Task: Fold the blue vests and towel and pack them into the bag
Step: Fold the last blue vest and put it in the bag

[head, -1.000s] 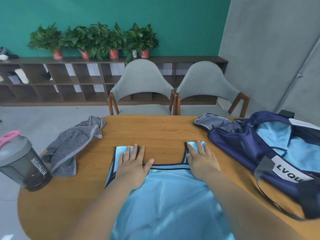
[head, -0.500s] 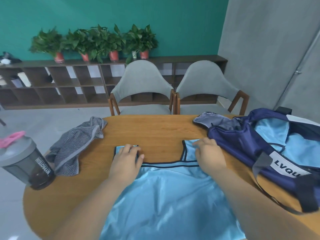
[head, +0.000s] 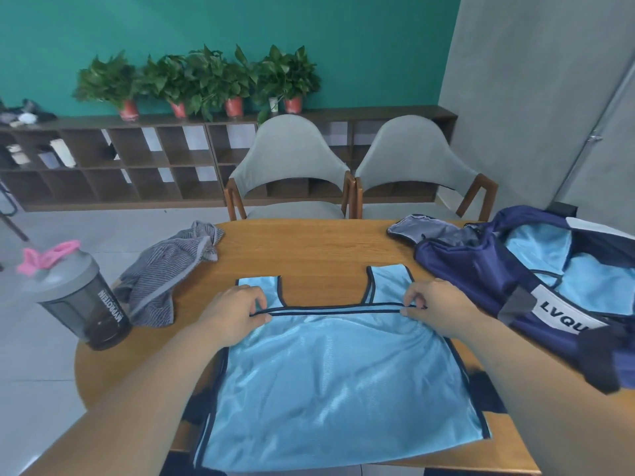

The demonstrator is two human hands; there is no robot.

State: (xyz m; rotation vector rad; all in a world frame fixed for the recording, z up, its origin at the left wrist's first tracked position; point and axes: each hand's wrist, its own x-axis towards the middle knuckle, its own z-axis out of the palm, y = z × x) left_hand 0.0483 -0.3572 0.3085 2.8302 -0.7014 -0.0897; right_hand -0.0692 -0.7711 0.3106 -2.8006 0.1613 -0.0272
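A light blue vest [head: 338,379] with dark trim lies flat on the wooden table [head: 309,245], its shoulder straps pointing away from me. My left hand [head: 237,314] pinches the neckline trim at the left strap. My right hand [head: 434,309] pinches the same trim at the right strap. A navy bag [head: 536,280] lies open at the right with light blue cloth inside it. A grey striped towel [head: 165,273] sits crumpled at the table's left.
A grey shaker bottle [head: 80,297] with a pink loop stands at the table's left edge. Two grey chairs [head: 288,173] face me across the table. Behind them runs a low shelf [head: 113,163] topped with potted plants.
My hands went from lying flat on the shoulder straps to curling and pinching the neckline trim. The vest now lies further out, with more of its body showing on the table.
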